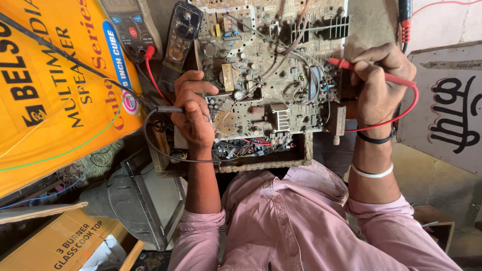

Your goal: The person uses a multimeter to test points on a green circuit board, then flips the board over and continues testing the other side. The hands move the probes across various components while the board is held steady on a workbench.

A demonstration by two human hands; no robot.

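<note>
dusty circuit board (271, 75) at centre, left hand (193, 113) closed around black probe (168, 109) at the board's left edge, right hand (380, 83) pinching red probe (351, 66) at its right edge, multimeter (131, 27) left of the board's top, yellow carton (50, 85) further left

Bright, even daylight fills the head view, strongest on the pale wall (447, 20) at two o'clock and the yellow carton (55, 80) at nine o'clock, whose glossy face shows mild sheen. Shadows are soft: a dim pocket lies under the circuit board (271, 75) and around the grey metal casing (135, 200) at seven o'clock. Focus is sharp on the board and both hands. The wide lens bends straight lines near the edges, and the pink shirt (296, 226) at six o'clock looks stretched.
</note>
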